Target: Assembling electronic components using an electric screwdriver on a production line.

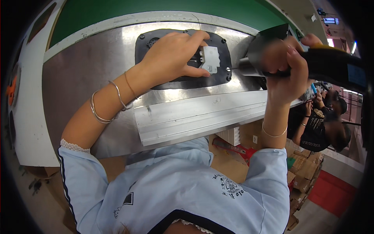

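A black plastic panel (222,41) with rounded corners and raised posts lies on the metal worktop. On its right half sits a small white plastic block (211,59) with stubby tabs. My left hand (175,54) rests over the panel, thumb and fingers gripping the block's left end. My right hand (290,64), partly blurred, is wrapped round a black-and-yellow power screwdriver (335,64). The tool lies nearly level, its bit pointing left. A small shiny screw or bit tip (228,69) shows at the panel's right edge, in front of the tool; which one I cannot tell.
A white metal rail (198,117) runs along the worktop's near side. Behind my right hand stands a dark box (269,35). A green board (156,9) rises at the back. Cardboard boxes (304,167) and another person (319,124) are at the right.
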A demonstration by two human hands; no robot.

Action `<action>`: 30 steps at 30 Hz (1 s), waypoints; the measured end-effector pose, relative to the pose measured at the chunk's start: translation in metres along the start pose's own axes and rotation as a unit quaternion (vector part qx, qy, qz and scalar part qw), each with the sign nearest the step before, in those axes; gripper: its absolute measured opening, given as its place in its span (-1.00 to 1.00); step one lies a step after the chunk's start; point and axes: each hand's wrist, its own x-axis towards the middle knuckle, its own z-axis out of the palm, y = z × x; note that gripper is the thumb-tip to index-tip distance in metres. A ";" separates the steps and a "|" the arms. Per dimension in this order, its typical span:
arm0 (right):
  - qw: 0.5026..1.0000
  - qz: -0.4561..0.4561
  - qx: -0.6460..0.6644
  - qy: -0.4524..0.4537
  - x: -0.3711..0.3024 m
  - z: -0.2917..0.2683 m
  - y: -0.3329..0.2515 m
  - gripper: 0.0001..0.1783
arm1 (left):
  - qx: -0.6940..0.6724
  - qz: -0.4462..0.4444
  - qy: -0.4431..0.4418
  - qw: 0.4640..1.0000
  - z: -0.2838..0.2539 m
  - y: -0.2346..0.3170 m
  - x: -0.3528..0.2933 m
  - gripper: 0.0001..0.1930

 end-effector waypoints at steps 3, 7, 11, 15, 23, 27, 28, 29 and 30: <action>0.999 0.018 0.018 -0.027 0.005 0.014 0.013 -0.69 | -0.007 0.011 0.009 1.000 0.001 0.000 0.000 -0.31; 0.999 0.014 0.024 -0.046 0.013 0.028 0.029 -0.68 | 0.008 0.014 0.009 1.000 0.000 -0.001 -0.001 -0.30; 0.998 0.007 0.023 -0.056 0.016 0.029 0.037 -0.69 | -0.013 0.005 0.005 1.000 0.003 -0.001 0.000 -0.29; 0.999 0.018 0.019 -0.042 0.015 0.030 0.041 -0.71 | -0.002 -0.009 -0.010 1.000 0.003 -0.002 -0.001 -0.28; 0.998 0.014 0.017 -0.053 0.014 0.031 0.039 -0.71 | 0.026 0.042 0.039 0.998 0.006 -0.005 0.000 -0.30; 0.998 0.014 0.033 -0.054 0.013 0.030 0.040 -0.71 | -0.005 -0.001 -0.004 1.000 0.004 -0.004 0.000 -0.29; 0.998 0.014 0.032 -0.054 0.013 0.030 0.041 -0.71 | -0.005 -0.001 -0.003 1.000 0.003 -0.003 -0.001 -0.29; 0.998 0.012 0.029 -0.056 0.014 0.030 0.042 -0.71 | -0.006 -0.006 -0.008 1.000 0.002 -0.003 -0.002 -0.29; 0.998 0.010 0.024 -0.058 0.014 0.031 0.042 -0.71 | -0.007 -0.011 -0.012 1.000 0.002 -0.003 -0.002 -0.30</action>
